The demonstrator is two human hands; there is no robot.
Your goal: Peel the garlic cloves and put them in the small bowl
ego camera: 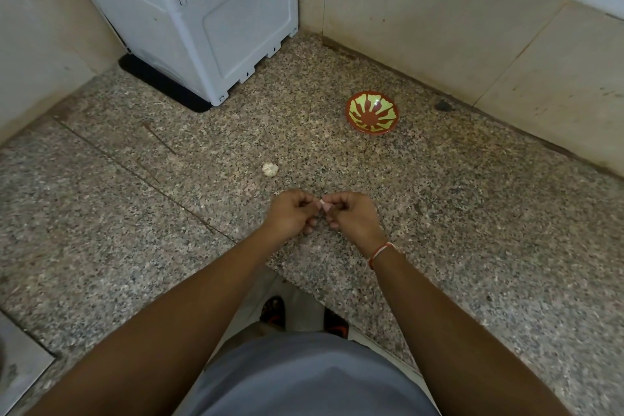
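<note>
Both hands meet just above the speckled granite counter [439,213]. My left hand [292,213] and my right hand [351,214] pinch a small pale garlic clove [323,203] between their fingertips; most of the clove is hidden by the fingers. A whitish garlic bulb [270,169] lies on the counter a short way beyond my left hand. The small bowl [371,112], red-brown with a yellow-green pattern inside, stands farther back to the right, near the wall, and looks empty.
A white boxy appliance [189,10] on a black mat fills the back left corner. Beige tiled walls [439,10] close the counter at the back and left. The counter's front edge [324,300] runs diagonally just in front of my body.
</note>
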